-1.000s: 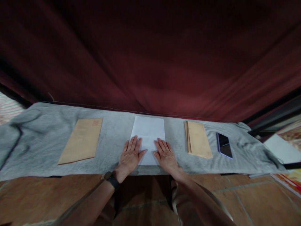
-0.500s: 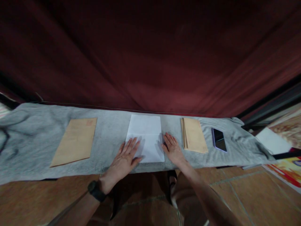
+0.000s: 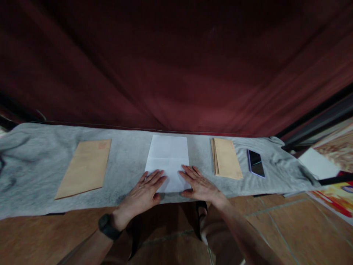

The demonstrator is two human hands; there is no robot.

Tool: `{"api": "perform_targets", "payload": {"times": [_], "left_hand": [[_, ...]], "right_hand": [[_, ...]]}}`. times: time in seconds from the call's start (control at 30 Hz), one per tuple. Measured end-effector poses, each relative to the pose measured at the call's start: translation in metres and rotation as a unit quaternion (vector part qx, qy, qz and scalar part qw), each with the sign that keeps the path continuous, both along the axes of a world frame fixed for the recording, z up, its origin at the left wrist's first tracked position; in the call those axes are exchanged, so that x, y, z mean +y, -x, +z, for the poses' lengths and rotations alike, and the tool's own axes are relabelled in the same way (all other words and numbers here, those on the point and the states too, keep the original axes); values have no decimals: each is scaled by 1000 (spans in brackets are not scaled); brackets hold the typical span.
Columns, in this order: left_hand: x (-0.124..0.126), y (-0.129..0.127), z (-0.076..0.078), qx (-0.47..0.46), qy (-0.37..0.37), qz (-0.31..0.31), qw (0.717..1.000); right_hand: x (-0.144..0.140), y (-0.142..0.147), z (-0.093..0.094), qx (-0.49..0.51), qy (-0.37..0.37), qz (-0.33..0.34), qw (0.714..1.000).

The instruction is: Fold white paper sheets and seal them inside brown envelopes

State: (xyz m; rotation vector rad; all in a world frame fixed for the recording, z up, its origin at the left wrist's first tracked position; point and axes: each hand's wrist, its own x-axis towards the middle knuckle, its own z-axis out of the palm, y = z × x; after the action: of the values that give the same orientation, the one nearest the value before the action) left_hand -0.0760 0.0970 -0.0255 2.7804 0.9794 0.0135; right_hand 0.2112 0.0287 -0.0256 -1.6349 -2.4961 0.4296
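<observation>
A white sheet of paper (image 3: 168, 147) with crease lines across it lies flat in front of me on the grey cloth. My left hand (image 3: 146, 189) rests on its lower left part, fingers stretched out and pointing away from me. On the lower right part lies my right hand (image 3: 198, 183), also flat, its fingers angled inward over the sheet. Nothing is gripped by either hand. Right of the paper is a small stack of brown envelopes (image 3: 228, 159), and to the left lies a brown envelope (image 3: 85, 167).
A phone (image 3: 256, 163) in a purple case lies right of the stack. The grey cloth (image 3: 128, 154) covers a narrow bench against a dark red curtain (image 3: 176, 92). Tiled floor (image 3: 264, 228) shows below, with a colourful printed sheet (image 3: 336, 200) at far right.
My right hand has slid inward and now lies on the paper's lower right instead of beside its edge. My left hand has come slightly nearer to me, still on the paper.
</observation>
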Motion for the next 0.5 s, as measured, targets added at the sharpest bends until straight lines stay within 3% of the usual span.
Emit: {"api": "perform_targets", "payload": {"times": [0.3,0.5], "left_hand": [[7,1,3,-66,2,7,998],[15,12,11,-168,59,41,983]], "right_hand": [[0,0,4,2,27,4,1000],[1,-6,7,59,31,25,997]]}}
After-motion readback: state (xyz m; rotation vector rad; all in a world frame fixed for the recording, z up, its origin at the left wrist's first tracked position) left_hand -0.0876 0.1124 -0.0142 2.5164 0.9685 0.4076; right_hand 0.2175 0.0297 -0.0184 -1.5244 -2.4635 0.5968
